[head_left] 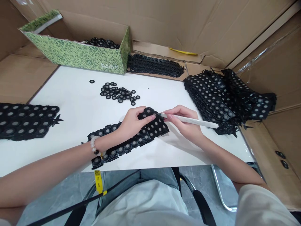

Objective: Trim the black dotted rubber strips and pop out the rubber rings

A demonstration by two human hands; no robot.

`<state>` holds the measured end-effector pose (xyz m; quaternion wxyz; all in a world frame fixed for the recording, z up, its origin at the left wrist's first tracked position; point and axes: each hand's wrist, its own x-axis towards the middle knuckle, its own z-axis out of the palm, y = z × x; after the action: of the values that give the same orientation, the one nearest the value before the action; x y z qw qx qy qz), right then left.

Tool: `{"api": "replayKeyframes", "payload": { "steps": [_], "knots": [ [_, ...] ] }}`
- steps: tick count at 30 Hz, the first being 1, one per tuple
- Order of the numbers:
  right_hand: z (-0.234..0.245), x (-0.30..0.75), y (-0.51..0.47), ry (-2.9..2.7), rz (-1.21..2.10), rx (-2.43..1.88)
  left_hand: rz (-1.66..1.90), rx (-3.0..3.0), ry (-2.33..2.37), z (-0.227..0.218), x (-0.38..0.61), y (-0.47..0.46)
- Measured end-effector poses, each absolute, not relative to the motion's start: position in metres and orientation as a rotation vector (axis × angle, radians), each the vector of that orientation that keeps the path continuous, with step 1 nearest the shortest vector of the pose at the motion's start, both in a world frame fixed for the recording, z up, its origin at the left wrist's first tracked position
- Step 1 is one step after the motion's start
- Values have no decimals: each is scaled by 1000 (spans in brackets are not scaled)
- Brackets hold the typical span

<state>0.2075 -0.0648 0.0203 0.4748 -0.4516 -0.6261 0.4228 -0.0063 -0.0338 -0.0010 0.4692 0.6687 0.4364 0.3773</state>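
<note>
A black rubber sheet [131, 141] studded with round rings lies slanted on the white table [77, 103] in front of me. My left hand [133, 123] grips its upper end, fingers curled over the edge. My right hand [185, 121] pinches a white stick tool [195, 121] like a pen, its tip touching the sheet's top corner beside my left fingertips. A small heap of loose black rings [118, 92] lies just beyond my hands.
A green patterned box [77, 55] holding black rings stands at the back left. Stacks of black sheets lie at the right [216, 97], back centre [155, 66] and far left [25, 121]. Cardboard walls [164, 22] surround the table.
</note>
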Motion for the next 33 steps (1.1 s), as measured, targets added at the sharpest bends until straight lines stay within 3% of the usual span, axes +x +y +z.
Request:
{"api": "replayKeyframes", "payload": {
  "steps": [11, 24, 33],
  "knots": [
    [19, 208, -65, -1543, 1018, -1090, 931, 1638, 1031, -3, -8, -33],
    [17, 205, -72, -1840, 632, -1062, 1029, 1853, 994, 0, -7, -37],
    [6, 199, -78, -1813, 613, -1127, 1166, 2039, 908, -6, -7, -40]
  ]
}}
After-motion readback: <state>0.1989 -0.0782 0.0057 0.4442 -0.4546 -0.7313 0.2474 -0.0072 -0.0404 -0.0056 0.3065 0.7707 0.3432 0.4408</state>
